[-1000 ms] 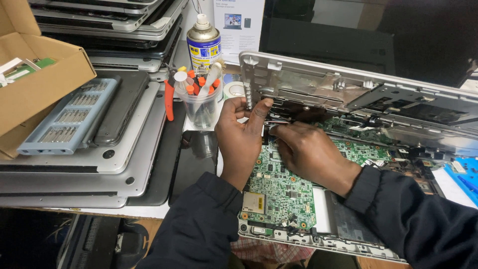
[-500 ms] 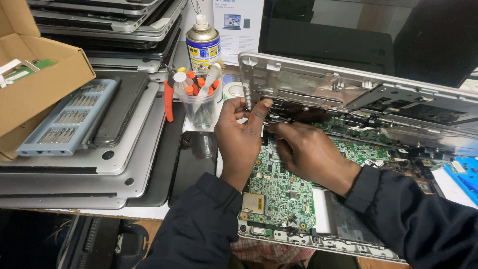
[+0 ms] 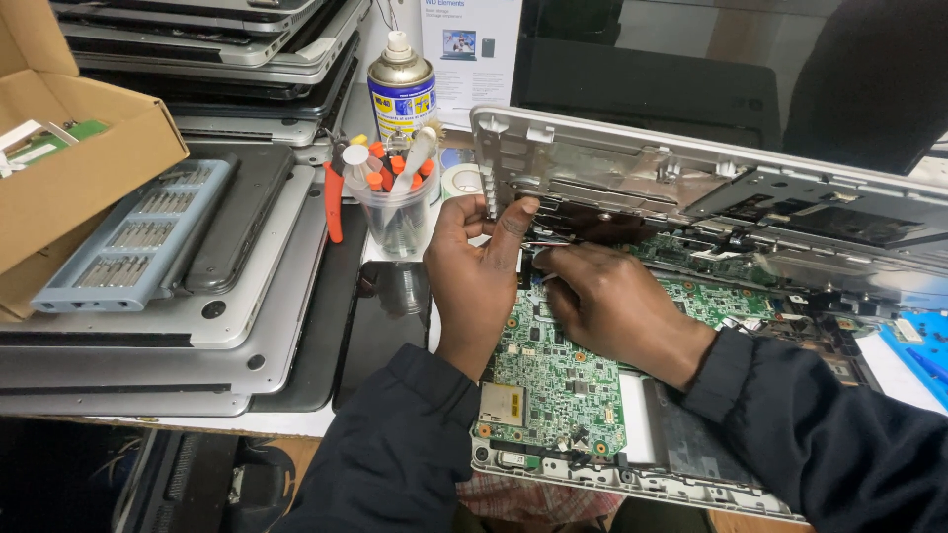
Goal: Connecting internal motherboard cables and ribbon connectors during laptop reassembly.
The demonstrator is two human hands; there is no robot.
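An opened laptop lies in front of me, its green circuit board (image 3: 553,380) exposed in the lower shell. The silver upper cover (image 3: 691,188) is tilted up over it. My left hand (image 3: 479,276) grips the left end of that cover, thumb on its inner face. My right hand (image 3: 612,306) reaches under the raised cover, fingertips pinched on a thin cable near the board's top edge; the fingertips are partly hidden.
A clear cup of orange-handled tools (image 3: 395,202) and a spray can (image 3: 400,94) stand left of the cover. Stacked laptops (image 3: 197,326) carry a grey screwdriver-bit case (image 3: 138,237). A cardboard box (image 3: 69,168) sits far left, a blue mat (image 3: 918,345) far right.
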